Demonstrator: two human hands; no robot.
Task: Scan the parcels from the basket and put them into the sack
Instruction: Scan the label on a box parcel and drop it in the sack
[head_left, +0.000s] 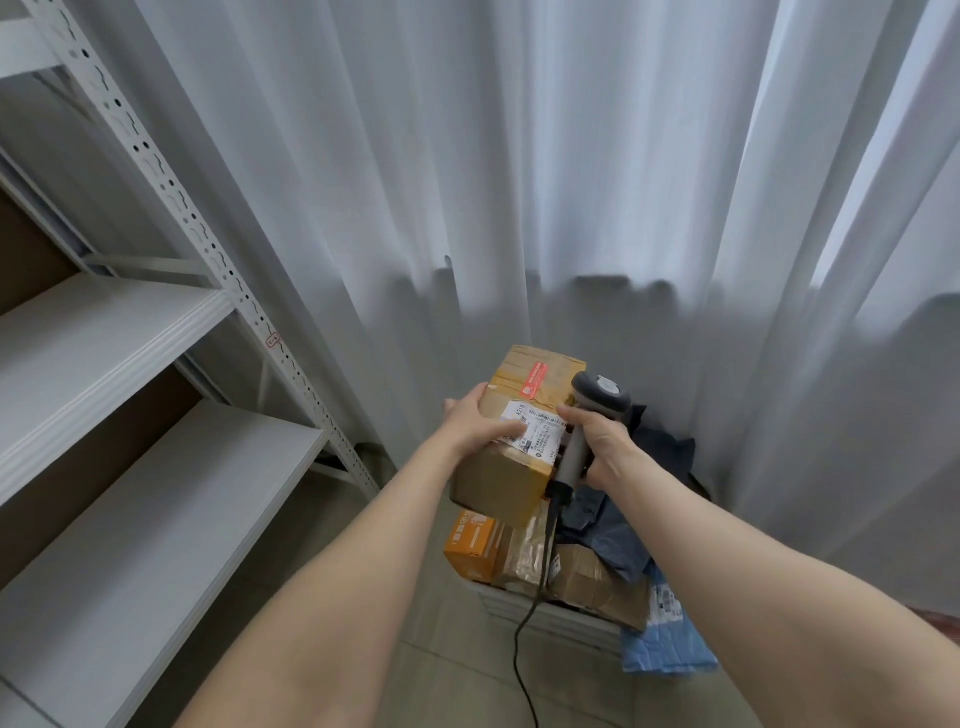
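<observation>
My left hand (480, 422) holds a taped brown cardboard parcel (511, 470) in the air, thumb lying across its white shipping label (540, 427). My right hand (602, 441) grips the handle of a grey barcode scanner (597, 402), whose head sits right beside the label; its black cable hangs down to the floor. Under both hands stands the grey basket (561, 621), filled with an orange box (470, 545), taped brown parcels (576, 571) and dark mailer bags (613, 530). No sack is in view.
A grey metal shelving rack (156, 364) with bare boards fills the left side. White curtains (571, 182) hang behind the basket. A light blue mailer (665, 639) droops over the basket's right front corner. Tiled floor lies in front.
</observation>
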